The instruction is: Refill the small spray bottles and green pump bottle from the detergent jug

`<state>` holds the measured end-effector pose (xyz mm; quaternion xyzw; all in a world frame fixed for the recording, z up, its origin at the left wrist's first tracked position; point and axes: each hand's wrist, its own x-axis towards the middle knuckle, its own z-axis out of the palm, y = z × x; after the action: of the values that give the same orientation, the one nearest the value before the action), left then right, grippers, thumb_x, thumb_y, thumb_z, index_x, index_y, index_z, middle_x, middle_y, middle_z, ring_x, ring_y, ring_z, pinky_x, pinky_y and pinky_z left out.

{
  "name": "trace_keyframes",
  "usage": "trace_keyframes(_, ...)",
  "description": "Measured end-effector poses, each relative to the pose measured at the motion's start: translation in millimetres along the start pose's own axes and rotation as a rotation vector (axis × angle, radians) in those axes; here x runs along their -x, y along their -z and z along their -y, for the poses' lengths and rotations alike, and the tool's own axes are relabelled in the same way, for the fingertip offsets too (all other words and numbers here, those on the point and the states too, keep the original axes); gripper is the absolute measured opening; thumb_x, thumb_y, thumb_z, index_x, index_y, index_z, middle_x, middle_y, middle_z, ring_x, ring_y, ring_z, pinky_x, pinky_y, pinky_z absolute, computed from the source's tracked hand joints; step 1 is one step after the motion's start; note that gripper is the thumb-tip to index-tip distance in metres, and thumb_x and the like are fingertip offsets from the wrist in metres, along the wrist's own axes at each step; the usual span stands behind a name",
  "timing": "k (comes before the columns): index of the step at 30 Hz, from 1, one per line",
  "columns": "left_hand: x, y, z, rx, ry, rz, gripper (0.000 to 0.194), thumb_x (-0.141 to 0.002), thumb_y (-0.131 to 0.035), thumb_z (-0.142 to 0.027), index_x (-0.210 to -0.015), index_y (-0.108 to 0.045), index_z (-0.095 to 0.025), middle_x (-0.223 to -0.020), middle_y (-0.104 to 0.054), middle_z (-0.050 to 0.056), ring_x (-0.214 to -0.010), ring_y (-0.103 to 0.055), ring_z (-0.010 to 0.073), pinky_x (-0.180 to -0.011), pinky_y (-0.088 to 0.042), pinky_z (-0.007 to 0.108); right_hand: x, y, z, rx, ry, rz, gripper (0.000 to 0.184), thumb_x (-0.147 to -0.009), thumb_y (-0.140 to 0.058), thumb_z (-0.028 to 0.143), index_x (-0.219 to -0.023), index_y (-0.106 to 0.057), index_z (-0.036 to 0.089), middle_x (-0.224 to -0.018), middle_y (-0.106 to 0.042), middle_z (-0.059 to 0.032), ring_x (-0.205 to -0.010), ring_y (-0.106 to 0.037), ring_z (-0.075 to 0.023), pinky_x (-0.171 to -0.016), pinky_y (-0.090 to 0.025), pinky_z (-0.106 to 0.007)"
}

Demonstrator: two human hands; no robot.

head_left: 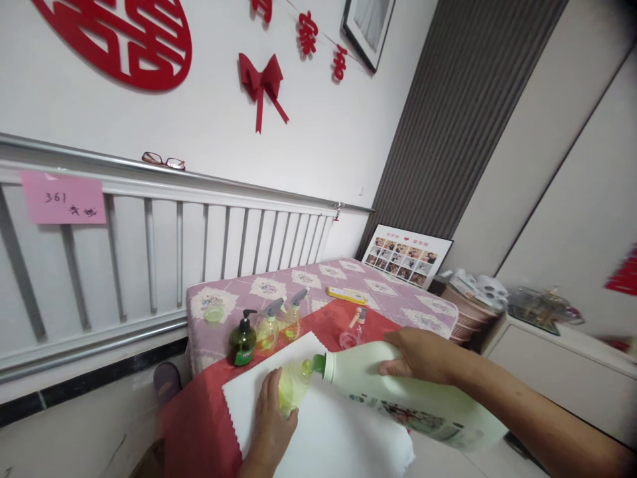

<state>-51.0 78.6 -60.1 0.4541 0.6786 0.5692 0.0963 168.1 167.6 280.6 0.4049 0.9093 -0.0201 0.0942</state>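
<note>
My right hand (413, 358) grips a large pale-green detergent jug (423, 405) near its neck, and the jug lies tilted on its side in the air. Its green spout meets the mouth of a small clear yellowish bottle (293, 385); whether liquid is flowing I cannot tell. Fingers of my left hand (273, 415) wrap round that small bottle, above a white cloth (343, 435). Close behind stand a dark green pump bottle (242, 342) and two clear spray bottles with grey heads, one nearer (269, 328) and one farther (293, 318).
A red cloth (199, 425) covers part of the patterned purple tablecloth (318, 279). A clear bottle with a pinkish spray head (353, 332), a yellow case (347, 295) and a pale green lid (214, 313) rest there. White railing runs left; a basket (460, 305) and white cabinet (557, 372) stand right.
</note>
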Motion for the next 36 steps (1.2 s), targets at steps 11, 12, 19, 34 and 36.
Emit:
trace_keyframes(11,1,0.8,-2,-0.007,-0.009,-0.021,0.078,-0.069,-0.059,-0.010,-0.144,-0.039,-0.019,-0.147,-0.051,0.015,-0.141,-0.047,0.0313,-0.119,-0.043,0.051,1,2,3,0.008,0.002,0.001,0.033,-0.081,-0.064,0.053,-0.090,-0.072,0.022,-0.094,-0.078,-0.0124,-0.085,-0.072,-0.0331,-0.066,-0.042,-0.035)
trace_keyframes(12,1,1.0,-2,-0.008,-0.008,-0.020,0.078,-0.069,-0.059,-0.010,-0.144,-0.040,-0.018,-0.146,-0.051,0.015,-0.141,-0.047,0.0313,-0.119,-0.042,0.051,1,2,3,0.012,0.001,-0.002,0.033,-0.081,-0.065,0.053,-0.090,-0.072,0.022,-0.094,-0.078,-0.0125,-0.085,-0.072,-0.0332,-0.065,-0.042,-0.035)
trace_keyframes(19,0,1.7,-3,-0.005,-0.006,-0.009,0.077,-0.069,-0.058,-0.009,-0.143,-0.039,-0.018,-0.147,-0.049,0.016,-0.141,-0.047,0.0319,-0.119,-0.042,0.053,1,1,2,0.005,-0.007,-0.009,0.032,-0.079,-0.067,0.053,-0.090,-0.072,0.023,-0.094,-0.078,-0.0113,-0.085,-0.072,-0.0335,-0.065,-0.042,-0.035)
trace_keyframes(34,-1,0.3,0,-0.019,-0.009,0.011,0.078,-0.070,-0.059,-0.007,-0.144,-0.036,-0.019,-0.148,-0.047,0.015,-0.142,-0.044,0.0320,-0.120,-0.040,0.053,4,9,12,0.022,-0.003,0.013,0.032,-0.080,-0.065,0.051,-0.091,-0.071,0.021,-0.096,-0.078,-0.0127,-0.088,-0.072,-0.0350,-0.067,-0.042,-0.036)
trace_keyframes(36,0,0.5,0,-0.019,-0.010,0.019,0.079,-0.070,-0.058,-0.007,-0.144,-0.034,-0.019,-0.148,-0.046,0.015,-0.143,-0.043,0.0324,-0.121,-0.039,0.054,4,10,13,0.026,-0.009,0.014,0.032,-0.080,-0.065,0.051,-0.091,-0.071,0.021,-0.096,-0.078,-0.0128,-0.088,-0.072,-0.0351,-0.067,-0.042,-0.036)
